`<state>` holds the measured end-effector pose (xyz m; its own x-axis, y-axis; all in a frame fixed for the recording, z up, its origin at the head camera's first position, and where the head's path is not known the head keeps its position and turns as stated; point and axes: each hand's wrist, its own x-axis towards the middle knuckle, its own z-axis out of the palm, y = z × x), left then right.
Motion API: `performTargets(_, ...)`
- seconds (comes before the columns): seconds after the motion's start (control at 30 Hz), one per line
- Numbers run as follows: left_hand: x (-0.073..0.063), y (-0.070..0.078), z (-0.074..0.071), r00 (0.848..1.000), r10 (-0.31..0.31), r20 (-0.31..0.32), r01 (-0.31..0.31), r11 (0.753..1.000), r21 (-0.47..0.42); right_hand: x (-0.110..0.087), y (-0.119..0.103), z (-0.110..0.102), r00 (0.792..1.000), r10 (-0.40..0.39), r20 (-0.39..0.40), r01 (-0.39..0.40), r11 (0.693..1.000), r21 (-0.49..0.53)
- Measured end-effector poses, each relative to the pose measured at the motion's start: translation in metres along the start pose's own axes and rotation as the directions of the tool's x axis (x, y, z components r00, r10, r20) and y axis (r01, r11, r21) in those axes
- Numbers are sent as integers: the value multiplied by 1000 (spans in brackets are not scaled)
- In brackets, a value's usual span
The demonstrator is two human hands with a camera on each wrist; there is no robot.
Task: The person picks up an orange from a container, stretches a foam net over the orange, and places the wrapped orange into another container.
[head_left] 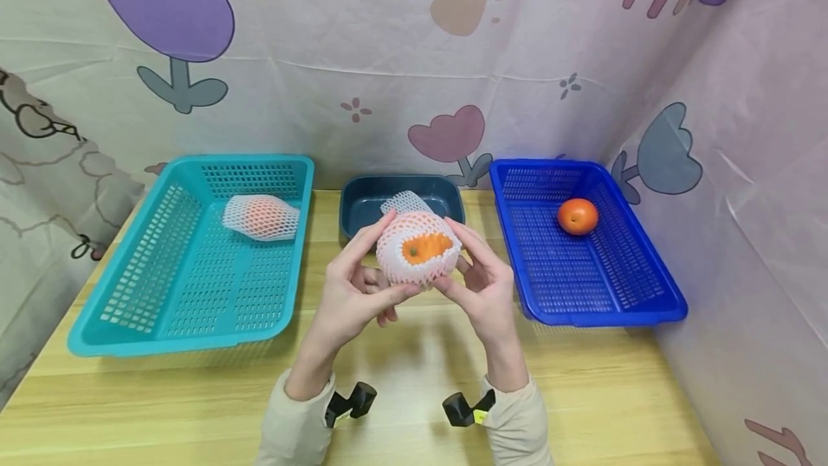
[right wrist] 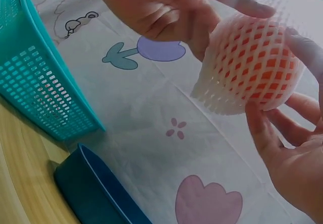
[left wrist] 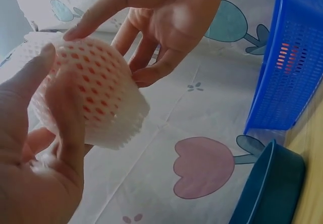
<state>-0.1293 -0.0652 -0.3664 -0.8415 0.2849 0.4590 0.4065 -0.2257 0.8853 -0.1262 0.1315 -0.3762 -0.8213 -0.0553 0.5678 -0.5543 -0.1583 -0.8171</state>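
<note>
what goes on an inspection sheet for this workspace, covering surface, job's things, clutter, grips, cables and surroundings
Surface: light wood-grain table.
Job's things: round orange fruit in white foam netting, held up; netted reddish fruit in the teal perforated plastic basket; bare red-orange round fruit in the blue perforated plastic basket; dark teal rectangular tray between the baskets, partly hidden.
Clutter: nothing seen.
Grips: left grip and right grip, bare hands, both holding the orange fruit.
Cables: nothing seen.
Surroundings: pale flower-printed backdrop behind and at the sides.
</note>
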Motion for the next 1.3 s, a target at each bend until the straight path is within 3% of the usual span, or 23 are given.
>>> performTargets(0.17,2,-5,-2,992,80,-96,-65,987,143,1,2,1,1000,-11,-10,11,1000,-24)
performTargets(0.3,3,-7,0,982,124,-144,-96,977,188,0,4,4,1000,-7,-11,7,1000,8)
performTargets(0.6,1,-9,2,987,57,-150,-52,998,37,-2,5,5,999,-37,36,36,999,24)
performTargets(0.77,1,-8,2,990,59,-126,-66,997,-51,0,4,2,997,-19,72,18,1000,21)
performTargets(0.97,1,-6,1,992,64,-108,-69,997,-46,1,3,0,997,5,81,-8,999,35)
performTargets(1.3,2,-5,3,989,88,-117,-99,991,-88,0,2,-1,994,104,27,-106,991,82)
